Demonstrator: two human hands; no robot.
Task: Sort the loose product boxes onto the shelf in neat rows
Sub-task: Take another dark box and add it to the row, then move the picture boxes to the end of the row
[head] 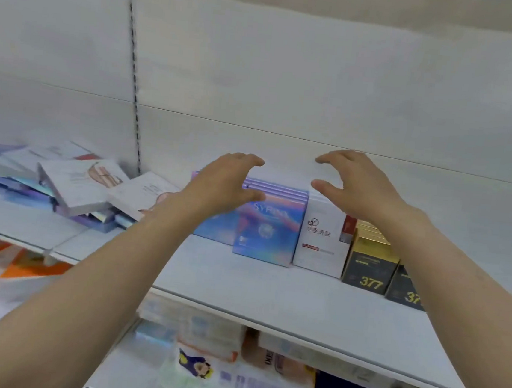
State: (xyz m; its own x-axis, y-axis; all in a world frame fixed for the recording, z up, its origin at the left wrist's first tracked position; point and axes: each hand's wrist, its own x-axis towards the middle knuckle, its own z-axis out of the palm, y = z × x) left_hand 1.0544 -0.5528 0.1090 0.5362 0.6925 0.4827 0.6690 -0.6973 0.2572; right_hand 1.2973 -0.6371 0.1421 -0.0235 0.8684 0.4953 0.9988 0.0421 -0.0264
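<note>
A row of iridescent blue-purple boxes [268, 232] stands upright on the white shelf [270, 292]. To their right stand white boxes [322, 241] and black-and-gold boxes marked 377 [369, 267]. My left hand [227, 181] hovers over the left end of the blue boxes, fingers spread and holding nothing. My right hand [355, 184] is above the white boxes, thumb and fingers apart, also holding nothing. A heap of loose boxes [74, 185] lies flat and tilted at the shelf's left.
The shelf's back wall [290, 87] is white, with a slotted upright post [133, 88] left of the rows. Below the shelf edge, a lower shelf [247, 368] holds mixed packets, and orange packaging [7, 267] lies lower left.
</note>
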